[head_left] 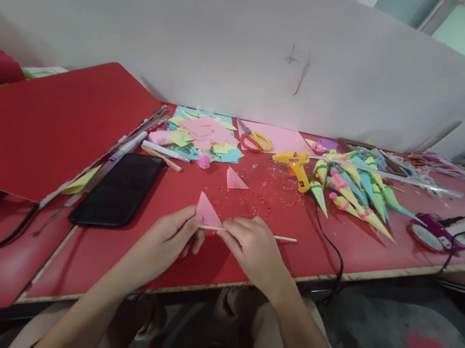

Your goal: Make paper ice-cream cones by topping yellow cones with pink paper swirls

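Observation:
Near the front edge of the red table, a pink paper triangle (pixel 206 212) lies against a thin wooden stick (pixel 286 239). My left hand (pixel 175 230) pinches the paper's left corner together with the stick. At the right corner, the fingers of my right hand (pixel 253 247) close over the stick, whose free end sticks out to the right. Just beyond my hands lies a second folded pink paper piece (pixel 235 180). A small pink pompom (pixel 203 160) sits farther back.
Cut paper pieces (pixel 203 133) and orange-handled scissors (pixel 256 141) lie at the back. A yellow glue gun (pixel 294 167), its cord hanging over the edge, rests beside several paper cones (pixel 356 187). On the left are a black phone (pixel 119 190) and a large red board (pixel 52 124).

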Motion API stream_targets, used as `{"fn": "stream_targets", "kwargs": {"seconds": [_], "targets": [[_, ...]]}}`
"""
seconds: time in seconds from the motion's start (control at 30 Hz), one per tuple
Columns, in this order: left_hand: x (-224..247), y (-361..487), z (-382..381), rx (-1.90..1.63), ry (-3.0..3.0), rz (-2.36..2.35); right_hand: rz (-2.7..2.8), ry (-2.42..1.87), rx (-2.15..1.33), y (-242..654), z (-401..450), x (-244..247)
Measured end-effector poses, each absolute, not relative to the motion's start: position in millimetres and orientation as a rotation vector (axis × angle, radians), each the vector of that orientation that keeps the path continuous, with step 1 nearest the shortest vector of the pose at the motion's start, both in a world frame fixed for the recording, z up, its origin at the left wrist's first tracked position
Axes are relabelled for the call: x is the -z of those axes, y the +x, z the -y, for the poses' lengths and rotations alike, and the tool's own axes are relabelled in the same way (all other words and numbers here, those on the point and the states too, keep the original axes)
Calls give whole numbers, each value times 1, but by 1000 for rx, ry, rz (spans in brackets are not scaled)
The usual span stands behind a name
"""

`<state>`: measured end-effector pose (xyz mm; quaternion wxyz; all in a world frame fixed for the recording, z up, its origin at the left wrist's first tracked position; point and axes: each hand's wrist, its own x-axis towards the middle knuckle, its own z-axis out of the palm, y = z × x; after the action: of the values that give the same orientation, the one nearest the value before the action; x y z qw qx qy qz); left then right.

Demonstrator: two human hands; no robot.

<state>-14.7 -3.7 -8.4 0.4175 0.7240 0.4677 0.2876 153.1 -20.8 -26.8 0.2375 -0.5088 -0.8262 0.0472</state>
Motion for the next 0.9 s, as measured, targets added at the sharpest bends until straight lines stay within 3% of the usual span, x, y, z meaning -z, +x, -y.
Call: {"fn": "stream_targets", "kwargs": {"seconds": [0.3, 0.73, 0.9], "targets": [[6, -12, 5, -711, 1752, -1106, 2249, -1314, -159, 155, 20, 29], [5, -14, 4, -738, 1642, -1054, 2283, -1278, 147, 153, 20, 30], [5, -14, 4, -736, 1628, -1040, 2278, -1270, 77, 153, 20, 28]]}}
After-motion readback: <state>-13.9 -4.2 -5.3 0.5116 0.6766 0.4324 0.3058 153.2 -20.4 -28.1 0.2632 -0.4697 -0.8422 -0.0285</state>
